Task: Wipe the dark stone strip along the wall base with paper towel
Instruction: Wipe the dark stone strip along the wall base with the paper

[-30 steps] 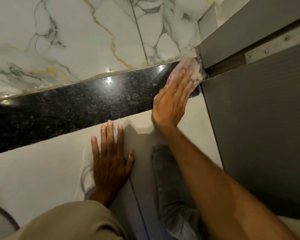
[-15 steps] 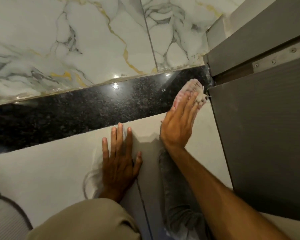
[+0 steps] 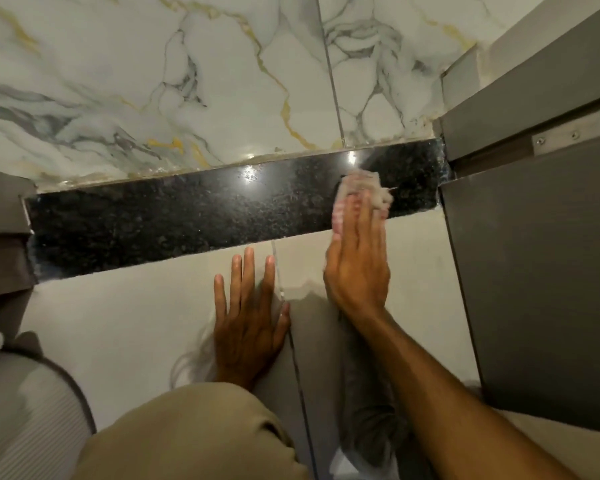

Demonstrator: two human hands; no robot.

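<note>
Fingers (image 3: 362, 216) of right hand (image 3: 357, 271) press paper towel (image 3: 361, 187) flat on stone strip (image 3: 187, 216); left hand (image 3: 248, 327) splayed.

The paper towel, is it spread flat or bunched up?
Bunched up. The paper towel shows as a crumpled wad with ragged edges, pressed against the dark strip under the right hand's fingers.

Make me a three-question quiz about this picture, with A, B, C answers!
1. Where is the paper towel?
A. on the dark strip
B. on the marble wall
C. on the floor

2. How many hands show?
A. one
B. two
C. three

3. What is the left hand doing?
A. gripping a towel
B. making a fist
C. lying flat

Answers: 1 A, the right hand presses it against the strip near its right end. 2 B, a left and a right. 3 C, its fingers spread on the pale floor.
</note>
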